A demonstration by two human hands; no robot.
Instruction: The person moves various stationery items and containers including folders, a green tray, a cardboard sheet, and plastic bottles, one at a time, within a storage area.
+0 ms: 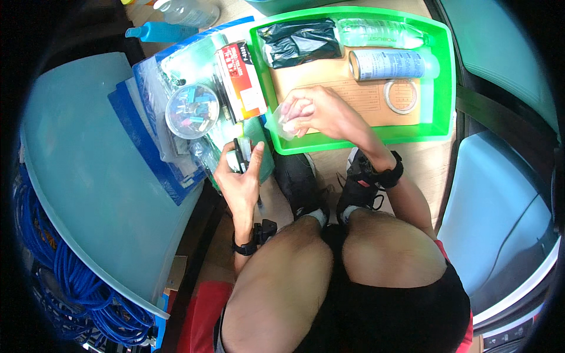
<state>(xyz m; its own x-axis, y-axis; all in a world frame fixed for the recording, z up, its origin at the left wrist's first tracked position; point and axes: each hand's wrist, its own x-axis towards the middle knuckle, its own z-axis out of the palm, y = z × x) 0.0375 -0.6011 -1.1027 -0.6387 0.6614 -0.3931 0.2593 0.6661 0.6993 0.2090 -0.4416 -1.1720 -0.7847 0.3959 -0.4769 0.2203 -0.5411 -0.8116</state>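
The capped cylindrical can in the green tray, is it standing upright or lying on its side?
On its side: the capped cylindrical can shows its long wall, and its cap points right.

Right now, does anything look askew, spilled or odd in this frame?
Mildly: the blue folders left of the green tray lie askew, their edges not lined up, and the blue cables at lower left form a jumbled heap. I see nothing spilled or visibly damaged.
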